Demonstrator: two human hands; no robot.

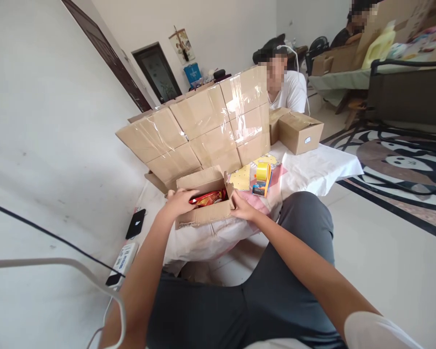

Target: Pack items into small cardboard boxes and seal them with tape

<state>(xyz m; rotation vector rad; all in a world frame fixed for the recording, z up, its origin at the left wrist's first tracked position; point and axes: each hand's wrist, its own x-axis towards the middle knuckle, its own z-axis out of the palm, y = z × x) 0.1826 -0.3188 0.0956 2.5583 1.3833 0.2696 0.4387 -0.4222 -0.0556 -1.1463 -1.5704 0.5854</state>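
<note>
A small open cardboard box (207, 216) sits on the covered table right before me, its flaps standing up. Inside lies a shiny red snack packet (210, 198). My left hand (180, 201) closes over the box's left side, with its fingers reaching toward the inside edge. Around the right side flap my right hand (242, 206) is closed, thumb up along the cardboard. The fingertips of both hands are partly hidden by the box.
Behind the box leans a wall of taped cartons (210, 126). A tape dispenser (262, 179) with yellow tape stands to the right. Closed cartons (301, 132) sit farther back, near a seated person (294, 92). At left lie a black phone (135, 224) and a power strip (125, 259).
</note>
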